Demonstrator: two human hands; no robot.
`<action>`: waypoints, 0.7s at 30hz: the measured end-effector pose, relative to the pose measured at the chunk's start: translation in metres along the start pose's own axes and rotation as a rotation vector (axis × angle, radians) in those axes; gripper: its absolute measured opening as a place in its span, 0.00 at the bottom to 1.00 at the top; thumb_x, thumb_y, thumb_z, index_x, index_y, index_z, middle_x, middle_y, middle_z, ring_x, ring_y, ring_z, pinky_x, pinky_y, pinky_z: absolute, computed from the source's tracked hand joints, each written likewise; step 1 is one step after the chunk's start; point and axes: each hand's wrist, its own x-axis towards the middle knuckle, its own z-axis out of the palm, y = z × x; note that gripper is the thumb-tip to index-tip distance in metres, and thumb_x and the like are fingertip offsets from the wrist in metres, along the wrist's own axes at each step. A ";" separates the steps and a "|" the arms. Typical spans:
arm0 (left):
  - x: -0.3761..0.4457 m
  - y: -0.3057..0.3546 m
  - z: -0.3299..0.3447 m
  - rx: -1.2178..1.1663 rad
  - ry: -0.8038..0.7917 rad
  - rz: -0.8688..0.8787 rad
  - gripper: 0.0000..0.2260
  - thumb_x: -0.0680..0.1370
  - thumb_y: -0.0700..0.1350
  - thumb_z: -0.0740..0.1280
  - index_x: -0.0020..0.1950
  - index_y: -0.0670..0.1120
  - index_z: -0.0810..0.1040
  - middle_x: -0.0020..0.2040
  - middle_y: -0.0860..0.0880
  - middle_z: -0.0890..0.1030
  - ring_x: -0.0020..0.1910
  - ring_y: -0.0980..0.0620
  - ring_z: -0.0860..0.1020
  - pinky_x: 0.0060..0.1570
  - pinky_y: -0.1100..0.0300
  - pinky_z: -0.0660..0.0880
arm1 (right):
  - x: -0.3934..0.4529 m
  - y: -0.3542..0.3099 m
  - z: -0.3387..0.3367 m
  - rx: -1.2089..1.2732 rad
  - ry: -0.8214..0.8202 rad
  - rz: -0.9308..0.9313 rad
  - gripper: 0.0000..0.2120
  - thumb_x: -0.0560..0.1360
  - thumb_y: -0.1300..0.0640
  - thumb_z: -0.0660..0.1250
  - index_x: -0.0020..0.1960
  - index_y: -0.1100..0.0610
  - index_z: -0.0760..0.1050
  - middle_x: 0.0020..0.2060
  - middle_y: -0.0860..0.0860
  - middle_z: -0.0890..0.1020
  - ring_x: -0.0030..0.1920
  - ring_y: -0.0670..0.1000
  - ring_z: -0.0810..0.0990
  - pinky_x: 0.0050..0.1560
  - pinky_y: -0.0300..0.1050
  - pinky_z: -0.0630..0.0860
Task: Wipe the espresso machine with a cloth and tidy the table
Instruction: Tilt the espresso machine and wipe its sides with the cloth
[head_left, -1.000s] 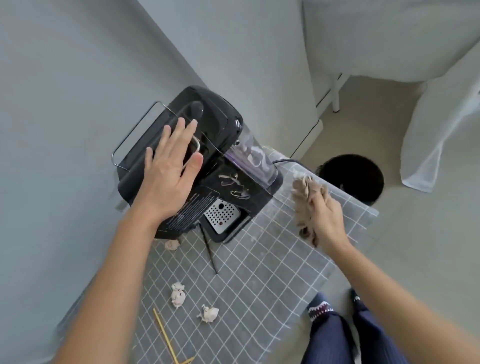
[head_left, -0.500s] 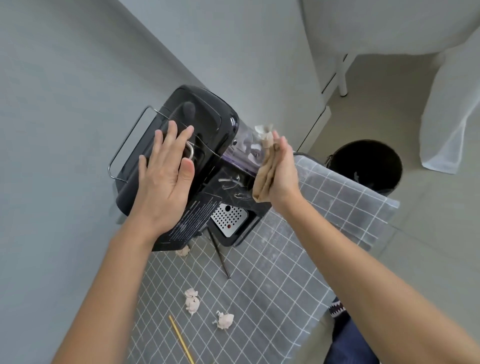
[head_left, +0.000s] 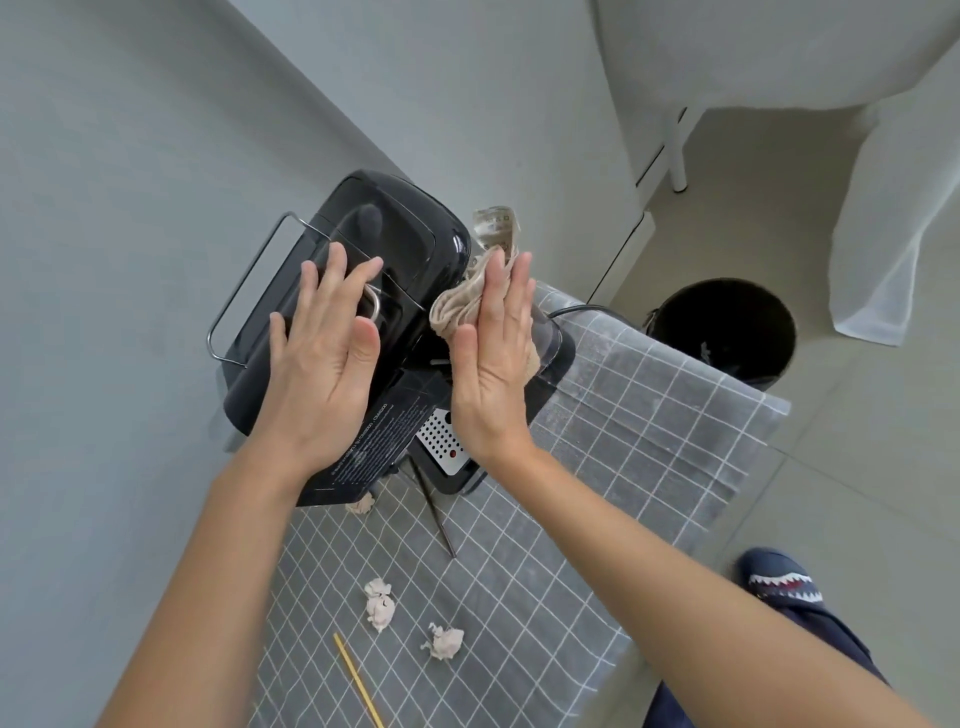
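Note:
A black espresso machine (head_left: 395, 244) stands at the far end of the table, against the grey wall. My left hand (head_left: 322, 364) lies flat on its top with fingers spread, holding nothing. My right hand (head_left: 493, 358) presses a beige cloth (head_left: 460, 306) against the machine's right side, over the clear water tank; the palm hides most of the tank. The perforated metal drip tray (head_left: 439, 439) shows below between my wrists.
The table carries a grey cloth with white grid lines (head_left: 597, 467). On it lie three crumpled paper balls (head_left: 379, 605) (head_left: 444, 642) (head_left: 361, 504), a dark stick (head_left: 434, 512) and a yellow stick (head_left: 358, 678). A black bin (head_left: 722, 327) stands on the floor to the right.
My right hand carried the cloth from over the table's right edge up to the machine's right side and now presses it there, higher than before. My left hand stayed on top.

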 end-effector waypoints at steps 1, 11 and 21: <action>0.000 0.000 0.000 -0.002 -0.003 -0.001 0.22 0.80 0.61 0.42 0.74 0.62 0.55 0.78 0.59 0.47 0.76 0.60 0.40 0.72 0.43 0.39 | -0.001 0.007 0.002 -0.018 0.024 -0.026 0.28 0.83 0.54 0.51 0.79 0.49 0.43 0.80 0.56 0.44 0.80 0.58 0.39 0.77 0.64 0.42; 0.001 0.000 -0.001 -0.015 -0.013 -0.010 0.22 0.80 0.60 0.43 0.74 0.61 0.57 0.79 0.58 0.47 0.76 0.59 0.40 0.72 0.45 0.37 | -0.023 0.070 -0.009 -0.249 -0.060 -0.207 0.37 0.81 0.70 0.58 0.79 0.41 0.49 0.78 0.55 0.50 0.79 0.62 0.48 0.77 0.63 0.53; 0.001 -0.001 0.000 -0.005 -0.010 -0.021 0.21 0.81 0.60 0.43 0.73 0.61 0.58 0.79 0.58 0.47 0.76 0.58 0.40 0.72 0.43 0.38 | -0.041 0.079 -0.072 -0.484 -0.399 0.088 0.43 0.78 0.72 0.58 0.79 0.41 0.43 0.79 0.49 0.59 0.70 0.54 0.72 0.65 0.57 0.74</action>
